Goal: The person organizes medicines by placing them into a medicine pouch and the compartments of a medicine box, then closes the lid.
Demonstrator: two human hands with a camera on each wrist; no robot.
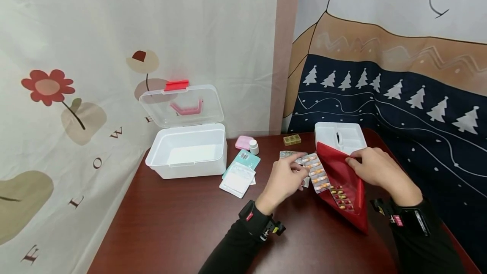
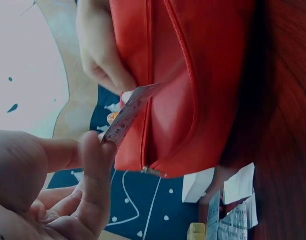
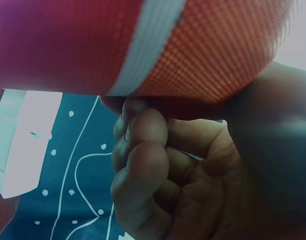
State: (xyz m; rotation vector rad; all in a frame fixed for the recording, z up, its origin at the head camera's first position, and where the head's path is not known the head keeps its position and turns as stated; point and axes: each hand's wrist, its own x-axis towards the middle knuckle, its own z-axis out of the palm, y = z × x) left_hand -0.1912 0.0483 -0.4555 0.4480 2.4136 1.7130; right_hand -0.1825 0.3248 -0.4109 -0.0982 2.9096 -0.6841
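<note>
On right of desk (image 1: 171, 215), pinches orange-capsule blister pack (image 1: 317, 173) by left edge in left grip (image 1: 286, 175), at mouth of red pouch (image 1: 336, 163); apparently holds pouch's right rim in curled right grip (image 1: 376, 167). Should handle light, semi-stiff; best taken by edges.

Wht case (image 1: 348, 133) part. hidden, blister pk (image 2: 126, 115) txt illeg.

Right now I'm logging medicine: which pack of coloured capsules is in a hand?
The orange capsule pack, pinched by the left hand; the red-and-yellow capsule pack lies untouched against the red pouch.
</note>
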